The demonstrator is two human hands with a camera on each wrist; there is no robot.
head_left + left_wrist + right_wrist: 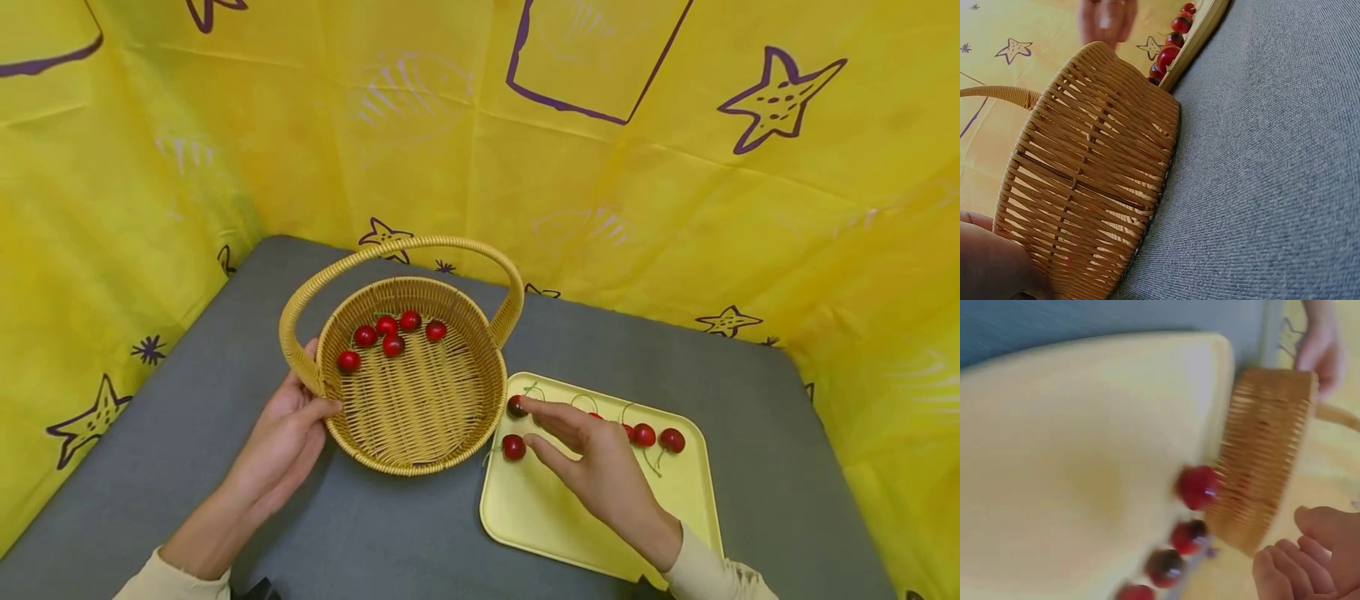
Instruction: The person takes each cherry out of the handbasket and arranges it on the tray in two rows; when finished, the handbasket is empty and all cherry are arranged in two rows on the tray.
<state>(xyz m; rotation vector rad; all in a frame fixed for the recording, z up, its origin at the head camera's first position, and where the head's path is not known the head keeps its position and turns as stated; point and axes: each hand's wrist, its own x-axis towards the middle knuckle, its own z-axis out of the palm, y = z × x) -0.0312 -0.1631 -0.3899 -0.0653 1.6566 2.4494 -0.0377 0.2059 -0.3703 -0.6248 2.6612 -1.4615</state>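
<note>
A round woven basket point(420, 404) with an arched handle stands on the table, and several red cherries point(393, 345) lie toward its back left. My left hand point(277, 442) grips the left side of its rim, thumb over the edge and fingers outside. Right of the basket is a pale yellow tray point(540, 512) with several stemmed cherries point(672, 440) along its far part. My right hand point(611, 471) hovers over the tray, thumb and fingers apart, fingertips close to two cherries point(513, 447) at its left side. In the right wrist view nothing shows between those fingers point(1294, 569).
A grey cloth point(405, 537) covers the table. Yellow sheeting point(420, 150) with starfish and fish drawings rises behind and at both sides. The basket handle point(442, 242) arches up over the far side, and the tray's left edge lies close beside the basket.
</note>
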